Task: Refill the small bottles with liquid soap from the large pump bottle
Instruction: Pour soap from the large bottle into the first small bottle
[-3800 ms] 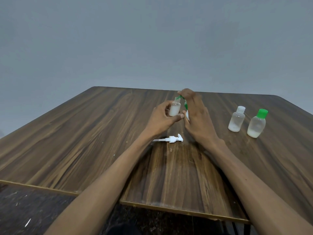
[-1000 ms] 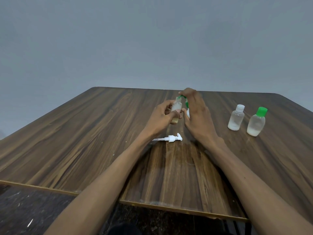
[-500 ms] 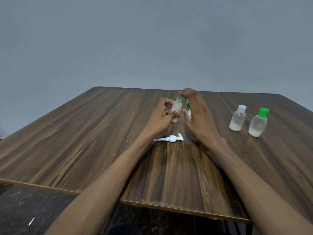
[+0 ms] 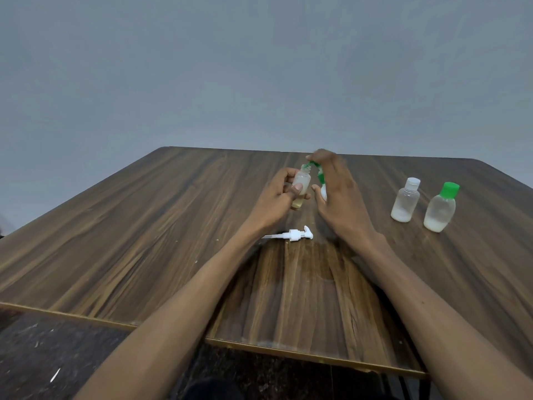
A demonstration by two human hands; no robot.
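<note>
My left hand (image 4: 277, 197) grips a small clear bottle (image 4: 301, 180) above the table, neck uncapped, with a little yellowish liquid at its bottom. My right hand (image 4: 339, 194) wraps round a green-and-white soap bottle (image 4: 319, 176), mostly hidden behind the palm. Its green top leans toward the small bottle's mouth. The white pump head (image 4: 291, 235) lies flat on the table just below both hands. At the right stand two more small bottles, one with a white cap (image 4: 405, 204) and one with a green cap (image 4: 439, 210), each holding a little whitish liquid.
The wooden table (image 4: 144, 241) has its front edge close to me, with a dark speckled floor (image 4: 43, 356) below it. A plain grey wall stands behind the table.
Since the earliest frame my left hand has shifted its fingers and lifted the small bottle slightly toward the green top. Over the last second both hands barely move.
</note>
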